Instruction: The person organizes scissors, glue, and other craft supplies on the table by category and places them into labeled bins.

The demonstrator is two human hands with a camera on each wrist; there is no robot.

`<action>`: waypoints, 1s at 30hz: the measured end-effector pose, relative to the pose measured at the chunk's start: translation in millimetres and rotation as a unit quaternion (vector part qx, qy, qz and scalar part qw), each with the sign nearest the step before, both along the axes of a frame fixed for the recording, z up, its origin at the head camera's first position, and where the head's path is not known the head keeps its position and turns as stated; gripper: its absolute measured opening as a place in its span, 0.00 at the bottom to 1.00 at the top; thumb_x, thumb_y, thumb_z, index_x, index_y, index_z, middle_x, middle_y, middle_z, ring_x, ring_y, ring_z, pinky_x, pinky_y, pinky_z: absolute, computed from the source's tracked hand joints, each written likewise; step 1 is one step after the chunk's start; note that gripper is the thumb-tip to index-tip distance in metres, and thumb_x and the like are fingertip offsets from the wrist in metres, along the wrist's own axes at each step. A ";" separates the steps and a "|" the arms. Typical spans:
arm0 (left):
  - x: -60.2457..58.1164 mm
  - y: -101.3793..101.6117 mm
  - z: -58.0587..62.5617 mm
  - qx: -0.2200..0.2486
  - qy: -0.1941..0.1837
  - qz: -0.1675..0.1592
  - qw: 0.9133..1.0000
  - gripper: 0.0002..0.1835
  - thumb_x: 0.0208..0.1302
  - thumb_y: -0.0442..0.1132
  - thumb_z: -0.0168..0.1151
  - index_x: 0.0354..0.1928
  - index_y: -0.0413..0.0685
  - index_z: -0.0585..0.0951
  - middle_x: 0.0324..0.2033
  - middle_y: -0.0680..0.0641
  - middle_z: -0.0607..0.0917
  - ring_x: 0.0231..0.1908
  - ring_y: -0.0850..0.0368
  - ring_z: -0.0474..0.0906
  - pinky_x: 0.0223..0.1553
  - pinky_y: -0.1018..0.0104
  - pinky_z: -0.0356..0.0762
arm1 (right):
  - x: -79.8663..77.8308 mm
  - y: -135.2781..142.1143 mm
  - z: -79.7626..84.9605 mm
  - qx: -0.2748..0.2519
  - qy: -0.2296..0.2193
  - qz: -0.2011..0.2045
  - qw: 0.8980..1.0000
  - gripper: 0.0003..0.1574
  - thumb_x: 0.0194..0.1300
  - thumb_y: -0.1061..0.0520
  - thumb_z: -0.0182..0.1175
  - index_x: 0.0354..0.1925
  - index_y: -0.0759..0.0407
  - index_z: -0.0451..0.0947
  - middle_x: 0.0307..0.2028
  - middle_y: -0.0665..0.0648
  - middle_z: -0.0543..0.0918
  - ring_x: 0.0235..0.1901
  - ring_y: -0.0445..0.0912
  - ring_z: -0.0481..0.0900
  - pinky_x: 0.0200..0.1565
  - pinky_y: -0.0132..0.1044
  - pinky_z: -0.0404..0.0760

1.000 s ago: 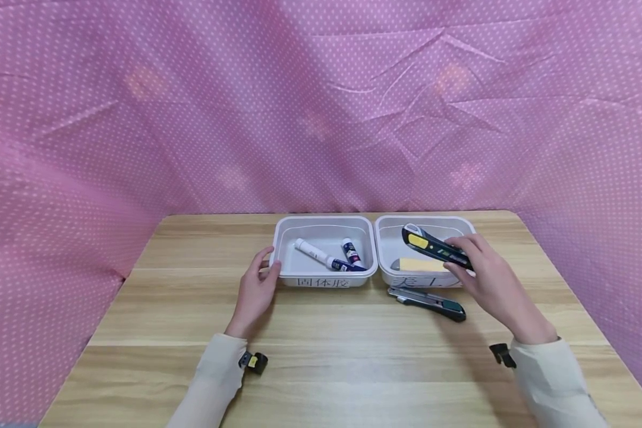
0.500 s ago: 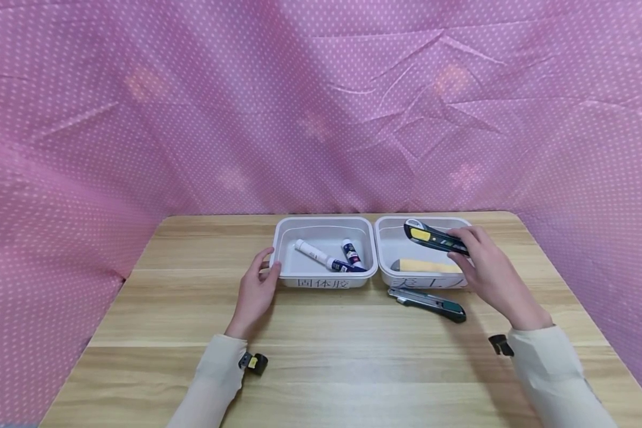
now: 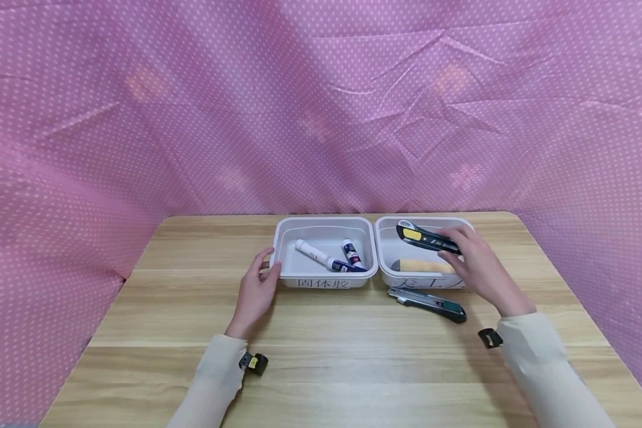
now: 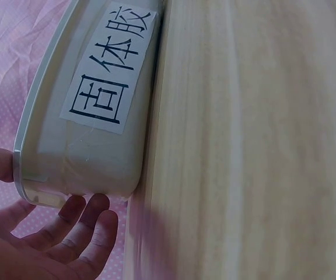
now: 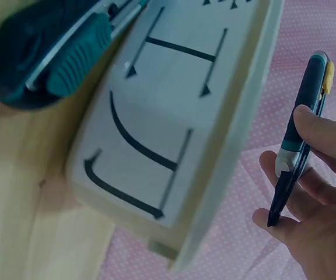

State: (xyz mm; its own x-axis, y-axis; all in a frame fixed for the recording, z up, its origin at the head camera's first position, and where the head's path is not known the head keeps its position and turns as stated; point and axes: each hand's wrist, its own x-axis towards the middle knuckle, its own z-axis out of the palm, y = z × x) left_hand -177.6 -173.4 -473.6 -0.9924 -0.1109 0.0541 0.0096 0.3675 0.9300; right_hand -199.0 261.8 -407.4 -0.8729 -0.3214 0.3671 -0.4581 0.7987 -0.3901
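My right hand (image 3: 481,267) pinches a dark utility knife (image 3: 425,236) with a yellow slider. It holds the knife above the right white plastic box (image 3: 385,275), whose front bears a paper label. Inside that box lies a yellow-handled object (image 3: 422,266), partly hidden by the hand. A second utility knife (image 3: 428,303), black with a green slider, lies on the table against the box's front. My left hand (image 3: 255,294) grips the left end of the left white box (image 4: 109,151), thumb at the rim and fingers against its side. Several glue sticks (image 3: 312,252) lie in this box.
The two boxes stand side by side at the back of the wooden table (image 3: 321,356). Behind and around the table hangs a pink dotted cloth (image 3: 321,119). Each wrist carries a small black camera mount (image 3: 254,361).
My right hand has risen a little with the knife, then shifted slightly left over the right box. The left hand stays on the left box.
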 end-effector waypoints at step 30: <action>0.8 1.4 0.6 -0.001 -0.006 0.001 1.000 0.25 0.79 0.47 0.53 0.74 0.55 0.67 0.60 0.37 0.80 0.59 0.41 0.81 0.58 0.50 0.83 | -10.9 0.6 -23.0 0.038 -0.063 0.005 0.997 0.24 0.70 0.63 0.64 0.62 0.69 0.77 0.53 0.68 0.78 0.46 0.57 0.80 0.45 0.51 0.83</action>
State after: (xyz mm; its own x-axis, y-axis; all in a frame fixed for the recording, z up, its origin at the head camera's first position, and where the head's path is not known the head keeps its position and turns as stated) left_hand -176.9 -172.0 -473.1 -0.9927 -0.1129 0.0416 -0.0031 0.3699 0.9291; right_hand -209.8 262.5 -430.4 -0.9068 -0.3539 0.2289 -0.4182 0.8235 -0.3834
